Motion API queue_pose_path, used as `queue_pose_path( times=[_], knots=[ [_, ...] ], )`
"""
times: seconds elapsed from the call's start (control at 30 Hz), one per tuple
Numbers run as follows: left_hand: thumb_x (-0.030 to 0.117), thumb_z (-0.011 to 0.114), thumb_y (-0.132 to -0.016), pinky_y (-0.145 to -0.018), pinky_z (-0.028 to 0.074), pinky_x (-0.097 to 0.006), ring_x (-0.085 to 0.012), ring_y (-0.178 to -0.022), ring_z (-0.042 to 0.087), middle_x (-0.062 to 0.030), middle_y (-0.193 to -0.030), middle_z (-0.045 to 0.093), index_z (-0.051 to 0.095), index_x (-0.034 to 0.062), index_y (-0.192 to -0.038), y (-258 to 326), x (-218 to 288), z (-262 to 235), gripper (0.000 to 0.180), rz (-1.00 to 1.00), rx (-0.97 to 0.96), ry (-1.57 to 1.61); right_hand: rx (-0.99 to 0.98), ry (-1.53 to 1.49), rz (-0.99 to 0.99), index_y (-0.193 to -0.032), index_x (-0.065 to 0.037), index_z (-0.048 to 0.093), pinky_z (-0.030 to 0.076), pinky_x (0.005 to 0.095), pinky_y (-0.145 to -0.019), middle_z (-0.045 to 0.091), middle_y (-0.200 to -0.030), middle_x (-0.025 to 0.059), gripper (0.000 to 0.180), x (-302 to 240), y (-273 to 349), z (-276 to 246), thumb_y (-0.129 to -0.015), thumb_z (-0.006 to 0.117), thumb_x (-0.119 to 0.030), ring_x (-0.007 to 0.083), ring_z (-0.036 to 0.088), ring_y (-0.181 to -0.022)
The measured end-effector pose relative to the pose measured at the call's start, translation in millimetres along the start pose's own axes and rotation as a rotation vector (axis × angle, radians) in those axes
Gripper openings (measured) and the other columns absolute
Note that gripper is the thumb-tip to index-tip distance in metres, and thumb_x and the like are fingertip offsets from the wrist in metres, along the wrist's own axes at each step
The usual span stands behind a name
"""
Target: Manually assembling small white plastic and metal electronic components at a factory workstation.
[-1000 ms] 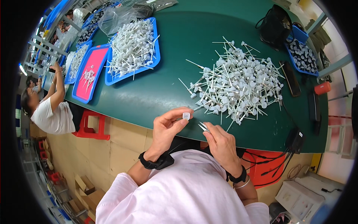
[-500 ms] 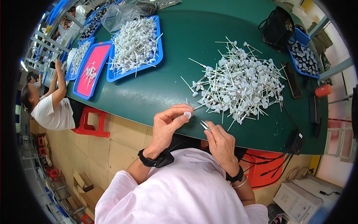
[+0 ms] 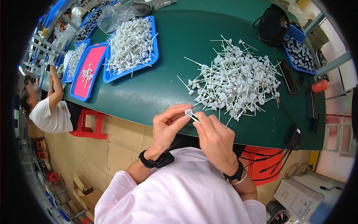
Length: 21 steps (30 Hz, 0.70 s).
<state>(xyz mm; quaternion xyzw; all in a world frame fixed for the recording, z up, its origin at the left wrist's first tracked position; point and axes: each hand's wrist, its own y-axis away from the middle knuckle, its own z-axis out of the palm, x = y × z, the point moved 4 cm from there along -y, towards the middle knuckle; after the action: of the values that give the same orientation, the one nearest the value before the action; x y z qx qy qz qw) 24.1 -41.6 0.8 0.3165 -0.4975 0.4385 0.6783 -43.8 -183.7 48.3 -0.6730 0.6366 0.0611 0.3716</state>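
Note:
My left hand (image 3: 167, 125) pinches a small white plastic piece (image 3: 188, 111) between thumb and forefinger, above the near edge of the green table. Pale metal tweezers (image 3: 194, 117) are gripped in my right hand (image 3: 217, 139), fingers closed round them. Their tips meet the white piece or lie just beside it; which of the two, I cannot tell. Just beyond my hands lies a heap of white-headed pieces with thin stems (image 3: 238, 80). To the left, a blue tray (image 3: 155, 52) is piled with similar pieces. Several more lie on a pink-bottomed tray (image 3: 88, 59) beside it.
At the right are a black bag (image 3: 273, 28), a phone (image 3: 287, 76), a tray of dark pieces (image 3: 300, 56) and a red cylinder (image 3: 319, 86). A black box (image 3: 293, 138) with cables sits on the near edge. A co-worker (image 3: 52, 112) sits at the far left.
My right hand has moved left and up, bringing the tweezers to the white piece. My left hand stays nearly in place, still pinching it. The view has shifted slightly.

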Motion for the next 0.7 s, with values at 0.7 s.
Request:
queue_pose_path(
  times=[0.7],
  knots=[
    [-0.004, 0.068, -0.086, -0.092, 0.052, -0.029, -0.0179, -0.103, 0.065, -0.0159, -0.120, 0.065, 0.067, -0.0041, -0.113, 1.9, 4.9, 3.9, 0.027, 0.041, 0.027, -0.022, 0.040, 0.060, -0.083, -0.113, -0.009, 0.061, 0.046, 0.0326, -0.048, 0.050, -0.072, 0.0032, 0.026, 0.0, 2.7, 5.1, -0.088, 0.066, -0.014, 0.0178, 0.058, -0.058]
  ],
)
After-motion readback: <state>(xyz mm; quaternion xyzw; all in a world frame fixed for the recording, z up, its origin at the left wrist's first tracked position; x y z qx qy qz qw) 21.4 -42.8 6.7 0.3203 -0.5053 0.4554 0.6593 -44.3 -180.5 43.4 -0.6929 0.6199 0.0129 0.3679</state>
